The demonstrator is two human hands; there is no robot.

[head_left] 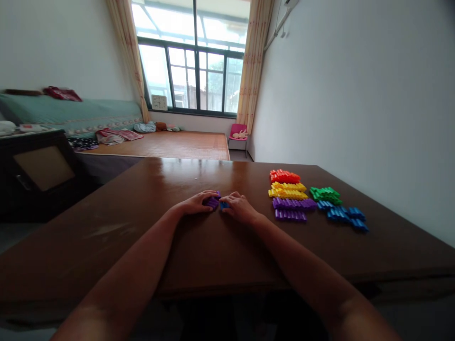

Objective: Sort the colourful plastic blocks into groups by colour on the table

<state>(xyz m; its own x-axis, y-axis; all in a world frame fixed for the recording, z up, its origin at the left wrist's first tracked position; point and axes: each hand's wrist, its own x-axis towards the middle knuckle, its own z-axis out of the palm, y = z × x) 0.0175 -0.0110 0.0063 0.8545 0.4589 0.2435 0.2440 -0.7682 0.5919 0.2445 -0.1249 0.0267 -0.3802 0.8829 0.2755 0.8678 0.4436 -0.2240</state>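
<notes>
Near the middle of the brown table (142,222), my left hand (197,202) has its fingers curled round purple ridged pieces (212,202). Just to the right, my right hand (240,206) grips a blue piece (223,205), partly hidden under its fingers. The two hands are close together, and the purple and blue pieces lie side by side between them; whether they touch is too small to tell.
On the table's right side lie ridged pieces in groups: red (284,176), yellow (287,191), purple (293,204), green (325,194) and blue (343,214). A wall (348,94) rises beyond the right edge. Behind the table are a bed (185,144) and a pink chair (238,133).
</notes>
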